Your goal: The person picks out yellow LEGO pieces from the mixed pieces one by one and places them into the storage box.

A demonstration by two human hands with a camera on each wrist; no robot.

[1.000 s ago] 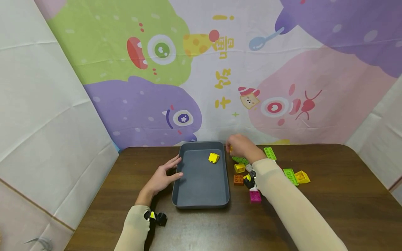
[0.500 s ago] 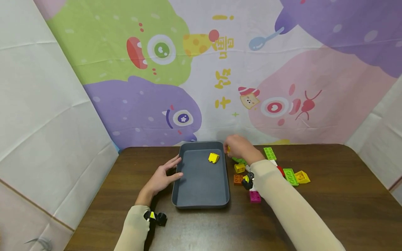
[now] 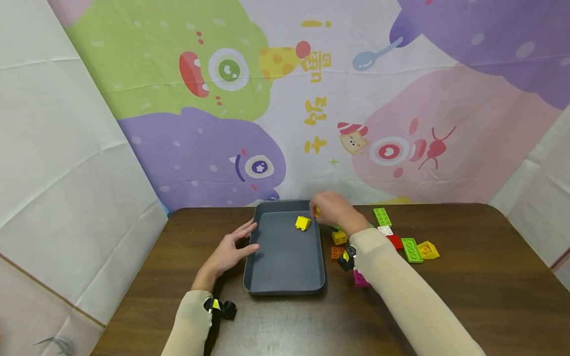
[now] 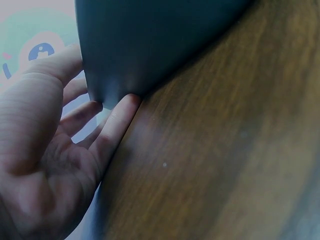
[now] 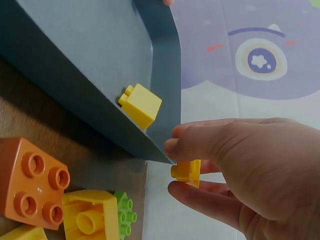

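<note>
A dark grey tray (image 3: 285,267) lies on the table with one yellow sloped brick (image 3: 303,223) inside, near its right wall. My left hand (image 3: 229,254) rests against the tray's left side, its fingers extended along the wall and the thumb over the rim. In the left wrist view, its fingertips touch the outer wall of the tray (image 4: 130,50). My right hand (image 3: 334,210) pinches a small yellow brick (image 5: 187,171) between thumb and fingers. It is at the tray's far right corner, right by the rim. Part of the held brick is hidden by the fingers.
Right of the tray lie an orange brick (image 3: 337,253), a yellow brick (image 3: 339,237) and a magenta brick (image 3: 360,279). Farther right are green bricks (image 3: 411,250), a red brick (image 3: 395,242), a white brick (image 3: 385,231) and a yellow sloped brick (image 3: 428,250). A printed cloth (image 3: 311,183) hangs behind the table.
My right hand has moved left with the yellow brick, from beside the tray to its far right rim. The white and red bricks have come into view behind the sleeve. My left hand stays put.
</note>
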